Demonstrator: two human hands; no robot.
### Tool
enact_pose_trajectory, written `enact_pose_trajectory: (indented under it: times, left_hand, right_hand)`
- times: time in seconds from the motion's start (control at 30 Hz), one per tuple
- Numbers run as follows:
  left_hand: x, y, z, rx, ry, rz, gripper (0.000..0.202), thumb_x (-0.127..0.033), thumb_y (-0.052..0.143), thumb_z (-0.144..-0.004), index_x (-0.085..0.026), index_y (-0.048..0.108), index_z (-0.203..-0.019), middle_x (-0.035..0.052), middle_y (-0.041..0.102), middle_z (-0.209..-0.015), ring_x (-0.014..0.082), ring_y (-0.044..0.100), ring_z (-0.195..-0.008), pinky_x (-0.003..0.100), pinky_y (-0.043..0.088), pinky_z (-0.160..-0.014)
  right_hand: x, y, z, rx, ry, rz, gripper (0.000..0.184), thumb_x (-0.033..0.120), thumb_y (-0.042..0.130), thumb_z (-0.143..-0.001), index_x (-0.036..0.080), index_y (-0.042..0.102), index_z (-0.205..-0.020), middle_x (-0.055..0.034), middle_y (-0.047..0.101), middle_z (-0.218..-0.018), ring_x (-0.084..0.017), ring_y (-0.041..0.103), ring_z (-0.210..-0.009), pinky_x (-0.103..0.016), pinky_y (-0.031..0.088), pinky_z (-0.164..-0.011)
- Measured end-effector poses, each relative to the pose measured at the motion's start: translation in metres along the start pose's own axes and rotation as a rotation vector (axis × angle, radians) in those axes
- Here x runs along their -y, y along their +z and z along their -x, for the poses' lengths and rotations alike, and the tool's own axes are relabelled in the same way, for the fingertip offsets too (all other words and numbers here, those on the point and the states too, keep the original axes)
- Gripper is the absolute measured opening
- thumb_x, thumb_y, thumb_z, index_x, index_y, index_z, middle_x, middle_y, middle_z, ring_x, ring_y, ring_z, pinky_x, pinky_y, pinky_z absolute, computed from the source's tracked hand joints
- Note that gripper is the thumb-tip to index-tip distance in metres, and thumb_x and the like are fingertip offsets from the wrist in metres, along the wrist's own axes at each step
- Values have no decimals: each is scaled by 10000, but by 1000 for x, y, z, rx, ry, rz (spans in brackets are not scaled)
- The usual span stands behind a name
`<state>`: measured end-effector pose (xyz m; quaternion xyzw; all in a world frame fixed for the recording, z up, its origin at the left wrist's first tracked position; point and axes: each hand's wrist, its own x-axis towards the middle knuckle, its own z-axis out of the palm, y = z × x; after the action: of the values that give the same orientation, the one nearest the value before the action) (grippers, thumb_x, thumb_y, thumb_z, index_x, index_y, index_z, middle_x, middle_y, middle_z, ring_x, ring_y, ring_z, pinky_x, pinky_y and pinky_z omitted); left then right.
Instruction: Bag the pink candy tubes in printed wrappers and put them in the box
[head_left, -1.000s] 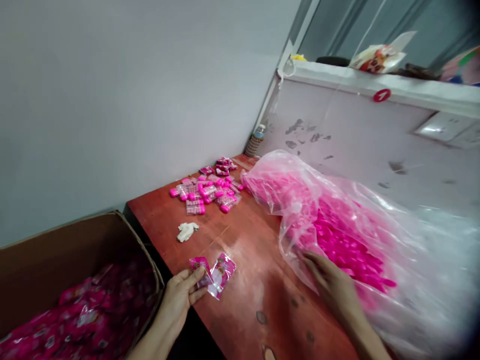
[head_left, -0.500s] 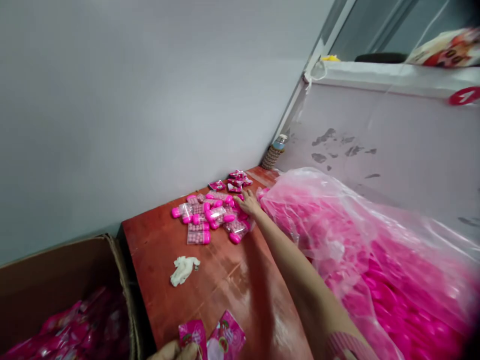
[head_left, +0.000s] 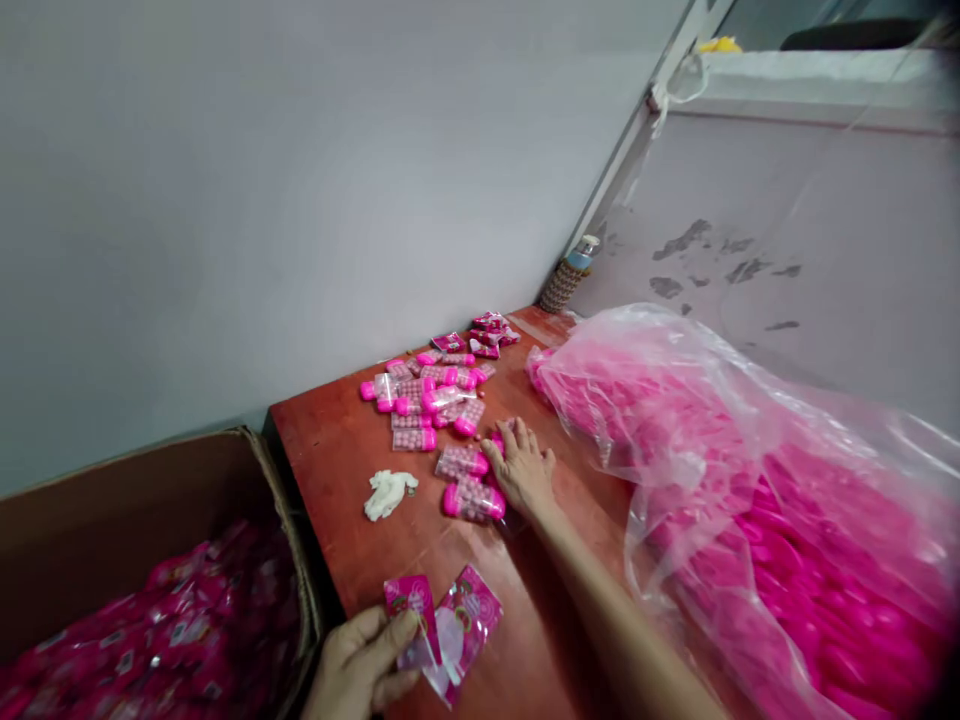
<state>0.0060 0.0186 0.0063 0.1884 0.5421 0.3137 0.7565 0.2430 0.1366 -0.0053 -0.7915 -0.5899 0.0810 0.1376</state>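
At the near edge of the red table (head_left: 345,440), my left hand (head_left: 360,660) pinches a small pink printed sachet (head_left: 409,598) between thumb and fingers. A second pink sachet (head_left: 474,620) with a clear window overlaps it. My right hand (head_left: 525,465) lies palm down further up the table, fingers apart over small clear candy bottles with pink caps. One bottle (head_left: 474,498) and another bottle (head_left: 459,461) are beside its fingertips; what is under the palm is partly hidden. Beyond them is a heap of similar bottles (head_left: 427,385) filled with pink balls.
On the left stands a cardboard box (head_left: 259,450) of pink packets (head_left: 150,640). A large clear plastic bag (head_left: 675,400) of pink pieces fills the right side. A crumpled white scrap (head_left: 388,493), several packets (head_left: 491,335) and a rope-wrapped bottle (head_left: 568,280) are on the table.
My right hand has come back from the far heap, and some bottles have slid nearer with it. More of my left hand now shows, still pinching the sachet. The view has shifted.
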Motion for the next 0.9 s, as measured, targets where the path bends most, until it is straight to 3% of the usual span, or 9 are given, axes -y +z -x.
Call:
enact_pose_trajectory:
  times: [0.1, 0.23, 0.3, 0.4, 0.5, 0.6, 0.7, 0.9]
  left_hand:
    - [1, -1, 3, 20, 61, 36, 288, -370, 767, -548, -122, 667, -656, 32, 640, -675, 126, 593, -629, 210, 509, -591]
    - [3, 1, 7, 106, 114, 53, 272, -359, 739, -601, -106, 666, -668, 62, 656, -705, 136, 601, -649, 243, 514, -646]
    - [5, 6, 12, 192, 141, 22, 269, -358, 715, -636, -96, 668, -677, 76, 660, -705, 145, 605, -653, 265, 510, -669]
    - [11, 15, 21, 347, 161, -41, 269, -357, 678, -679, -92, 675, -723, 82, 661, -709, 165, 612, -672, 306, 505, -695]
    - [21, 17, 27, 403, 154, -122, 279, -374, 665, -685, -95, 672, -700, 64, 646, -679, 161, 601, -658, 312, 501, -685]
    - [30, 10, 28, 364, 169, -235, 304, -395, 669, -668, -99, 654, -599, 26, 603, -577, 133, 566, -580, 281, 497, -640]
    - [29, -2, 26, 317, 208, -271, 302, -380, 683, -653, -100, 637, -550, 10, 580, -528, 121, 554, -548, 257, 493, -618]
    - [13, -25, 23, 141, 155, -61, 220, -278, 743, -605, -87, 645, -652, 56, 645, -656, 130, 597, -591, 247, 523, -578]
  right_hand:
    - [-5, -12, 37, 7, -2, -199, 527, 501, 303, -870, 224, 346, -1316, -133, 243, -1434, -298, 203, -1308, -626, 89, -979]
    - [-2, -41, 96, -78, -32, -576, 427, 464, 435, -832, 197, 520, -1155, -128, 532, -1208, -284, 462, -1136, -477, 326, -950]
    - [9, -49, 129, 102, -38, -818, 364, 442, 517, -801, 219, 560, -1085, -93, 615, -1062, -264, 557, -990, -416, 419, -859]
    - [27, -48, 168, 428, -16, -1207, 363, 398, 635, -731, 230, 562, -1044, -58, 643, -955, -236, 592, -896, -369, 460, -778]
    - [35, -39, 189, 444, 110, -1429, 356, 341, 713, -664, 222, 570, -967, -17, 641, -803, -187, 601, -755, -315, 465, -690]
    - [31, -32, 198, 411, 182, -1421, 322, 309, 732, -642, 206, 588, -911, 12, 607, -685, -143, 566, -616, -269, 441, -597]
    - [22, -30, 200, 403, 125, -1307, 273, 325, 699, -675, 200, 607, -900, 2, 616, -703, -146, 563, -628, -264, 435, -596]
    - [-1, -37, 179, 55, 51, -922, 247, 383, 576, -762, 177, 628, -889, -35, 656, -798, -181, 590, -744, -275, 439, -674]
